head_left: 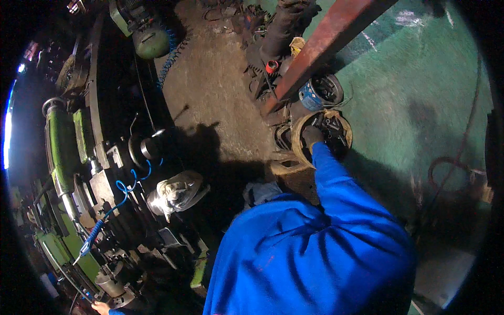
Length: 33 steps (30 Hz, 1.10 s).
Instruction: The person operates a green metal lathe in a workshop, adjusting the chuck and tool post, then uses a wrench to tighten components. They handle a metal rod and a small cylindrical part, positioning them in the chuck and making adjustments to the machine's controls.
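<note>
My right arm, in a blue sleeve, stretches forward to a round, pale-rimmed bucket (347,127). Dark metal pieces (334,126) lie loose inside it. My right hand (313,135), dark and perhaps gloved, dips in over the bucket's left side; its fingers are hidden against the dark contents. At the lower left edge, my left hand (100,307) shows only in part. It appears closed around the lower end of a thin metal rod (59,261) on the green machine (59,142).
A blue bucket (310,98) of dark parts stands just beyond, beside a slanting red beam (328,47). On the machine lie a blue air gun (90,241) with a coiled hose and a whitish cloth bundle (178,193). A cable (462,142) crosses the green floor.
</note>
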{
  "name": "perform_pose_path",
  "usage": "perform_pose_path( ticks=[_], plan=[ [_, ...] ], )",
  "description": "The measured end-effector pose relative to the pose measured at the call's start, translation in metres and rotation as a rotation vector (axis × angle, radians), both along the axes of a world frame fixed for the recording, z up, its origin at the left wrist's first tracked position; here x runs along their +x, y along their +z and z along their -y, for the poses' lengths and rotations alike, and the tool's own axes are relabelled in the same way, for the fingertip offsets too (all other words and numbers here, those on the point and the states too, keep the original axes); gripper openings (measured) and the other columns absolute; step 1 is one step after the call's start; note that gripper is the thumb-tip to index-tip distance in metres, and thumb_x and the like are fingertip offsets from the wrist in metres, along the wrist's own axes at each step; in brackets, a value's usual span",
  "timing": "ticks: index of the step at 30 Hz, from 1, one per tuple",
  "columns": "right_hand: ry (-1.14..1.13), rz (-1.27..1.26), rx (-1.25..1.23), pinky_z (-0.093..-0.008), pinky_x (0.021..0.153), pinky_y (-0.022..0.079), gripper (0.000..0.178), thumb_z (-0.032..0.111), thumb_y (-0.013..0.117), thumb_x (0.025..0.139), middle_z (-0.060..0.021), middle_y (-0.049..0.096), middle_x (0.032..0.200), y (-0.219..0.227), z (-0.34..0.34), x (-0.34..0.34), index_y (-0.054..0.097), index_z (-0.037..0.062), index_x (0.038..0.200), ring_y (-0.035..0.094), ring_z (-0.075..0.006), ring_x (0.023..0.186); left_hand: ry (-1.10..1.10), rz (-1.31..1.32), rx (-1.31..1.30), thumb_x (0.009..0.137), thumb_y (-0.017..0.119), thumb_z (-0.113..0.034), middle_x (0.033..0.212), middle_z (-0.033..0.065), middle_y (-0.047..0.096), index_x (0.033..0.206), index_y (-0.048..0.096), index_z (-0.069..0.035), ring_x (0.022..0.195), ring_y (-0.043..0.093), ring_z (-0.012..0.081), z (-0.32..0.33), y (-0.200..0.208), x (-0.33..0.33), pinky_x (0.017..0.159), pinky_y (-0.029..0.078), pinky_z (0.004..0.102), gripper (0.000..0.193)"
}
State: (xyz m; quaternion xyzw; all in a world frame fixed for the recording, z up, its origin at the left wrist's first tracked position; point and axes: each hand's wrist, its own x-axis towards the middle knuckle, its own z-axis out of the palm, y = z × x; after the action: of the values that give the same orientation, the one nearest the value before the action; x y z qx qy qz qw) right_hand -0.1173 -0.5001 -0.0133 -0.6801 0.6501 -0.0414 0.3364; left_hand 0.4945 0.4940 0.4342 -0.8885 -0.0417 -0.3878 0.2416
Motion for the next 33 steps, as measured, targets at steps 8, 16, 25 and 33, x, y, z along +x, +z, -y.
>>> perform_pose_path(
  ticks=[8, 16, 25, 33],
  plan=[
    [-0.095, -0.439, 0.047, -0.0484, 0.091, 0.054, 0.040, 0.033, 0.067, 0.094, -0.0191, 0.072, 0.123, -0.042, 0.012, 0.013, 0.072, 0.0073, 0.124, 0.068, -0.0371, 0.106, -0.204, 0.089, 0.122, 0.093, 0.065, -0.036, 0.085, 0.0201, 0.073, 0.102, 0.069, -0.011, 0.073, 0.070, 0.0458, -0.017, 0.002, 0.008, 0.062, 0.056, 0.0584, 0.027],
    [-0.458, -0.145, 0.118, -0.0469, 0.081, 0.055, 0.043, 0.032, 0.070, 0.094, -0.0144, 0.073, 0.115, -0.044, 0.012, 0.010, 0.069, 0.0074, 0.129, 0.068, -0.0303, 0.096, -0.274, 0.057, 0.003, 0.093, 0.065, -0.037, 0.084, 0.0201, 0.072, 0.103, 0.069, -0.011, 0.073, 0.070, 0.0460, -0.026, -0.005, 0.023, 0.062, 0.056, 0.0586, 0.028],
    [-0.492, 0.483, 0.322, -0.0462, 0.078, 0.055, 0.035, 0.030, 0.073, 0.095, -0.0114, 0.072, 0.105, -0.009, 0.016, -0.036, 0.071, 0.0042, 0.119, 0.068, -0.0267, 0.088, -0.252, 0.050, -0.060, 0.096, 0.064, -0.038, 0.084, 0.0208, 0.072, 0.106, 0.067, -0.009, 0.072, 0.069, 0.0469, -0.021, -0.016, 0.025, 0.062, 0.056, 0.0596, 0.031],
    [-0.401, -0.052, -0.552, -0.0483, 0.102, 0.053, 0.052, 0.038, 0.068, 0.101, -0.0222, 0.068, 0.133, 0.149, -0.003, -0.010, 0.062, 0.0042, 0.140, 0.066, -0.0386, 0.120, -0.269, 0.041, -0.031, 0.096, 0.064, -0.037, 0.085, 0.0212, 0.073, 0.107, 0.067, -0.009, 0.072, 0.069, 0.0473, -0.008, 0.013, 0.033, 0.063, 0.056, 0.0599, 0.030]
  ],
)
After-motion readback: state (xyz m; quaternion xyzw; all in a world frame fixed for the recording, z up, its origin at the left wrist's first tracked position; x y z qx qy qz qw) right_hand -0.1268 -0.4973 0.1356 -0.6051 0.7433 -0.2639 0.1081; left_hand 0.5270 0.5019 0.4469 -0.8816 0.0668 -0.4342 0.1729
